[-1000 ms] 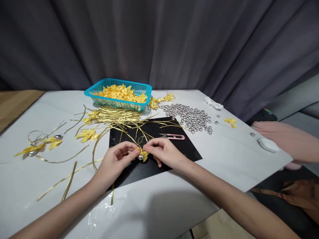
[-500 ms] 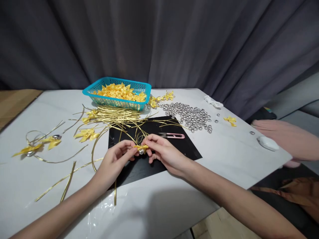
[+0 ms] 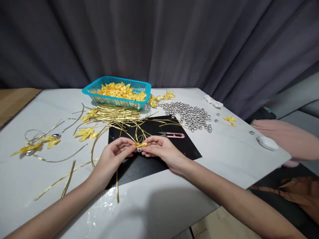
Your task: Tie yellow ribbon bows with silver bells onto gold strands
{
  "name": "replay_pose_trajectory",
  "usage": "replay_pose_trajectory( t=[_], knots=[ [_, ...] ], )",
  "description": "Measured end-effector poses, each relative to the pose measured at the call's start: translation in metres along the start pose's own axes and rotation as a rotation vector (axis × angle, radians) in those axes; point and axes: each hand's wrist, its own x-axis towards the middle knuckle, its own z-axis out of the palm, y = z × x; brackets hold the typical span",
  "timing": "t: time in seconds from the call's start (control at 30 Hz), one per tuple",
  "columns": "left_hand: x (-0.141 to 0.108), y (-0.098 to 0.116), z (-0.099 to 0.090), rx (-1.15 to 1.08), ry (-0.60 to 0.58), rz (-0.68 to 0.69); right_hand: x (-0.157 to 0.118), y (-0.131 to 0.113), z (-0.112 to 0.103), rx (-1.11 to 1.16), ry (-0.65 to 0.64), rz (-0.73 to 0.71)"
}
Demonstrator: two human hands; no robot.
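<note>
Above a black mat [image 3: 139, 172], my left hand [image 3: 117, 152] pinches the left side of a small yellow ribbon bow [image 3: 140, 144]. The fingers of my right hand [image 3: 160, 151] are closed on its right side. A silver bead [image 3: 139, 149] hangs at the middle of the bow, between the two thumbs. Thin gold wire loops rise just behind the bow. Pink-handled thread snips [image 3: 174, 135] lie on the mat beyond my right hand.
A turquoise basket [image 3: 147, 96] of yellow bows stands at the back. Gold wires [image 3: 117, 114] lie before it, with silver beads [image 3: 194, 116] to their right. Yellow bows with wires [image 3: 51, 141] lie at left. A white computer mouse [image 3: 267, 143] sits near the right edge.
The bow and bead have shifted slightly left and up. My right hand's fingers, more spread before, are now gathered closer at the bow's right side.
</note>
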Motion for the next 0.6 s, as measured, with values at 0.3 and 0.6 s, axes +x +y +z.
replay_pose_trajectory(
  t=[0.3,0.6],
  knots=[
    [0.0017,0.0023,0.0000,-0.093,-0.039,-0.052,-0.0029,-0.0005,0.0008,-0.073,-0.054,0.059],
    [0.0015,-0.0015,-0.0018,-0.101,-0.061,-0.002,-0.0051,0.0040,0.0015,0.027,-0.184,0.131]
  ],
)
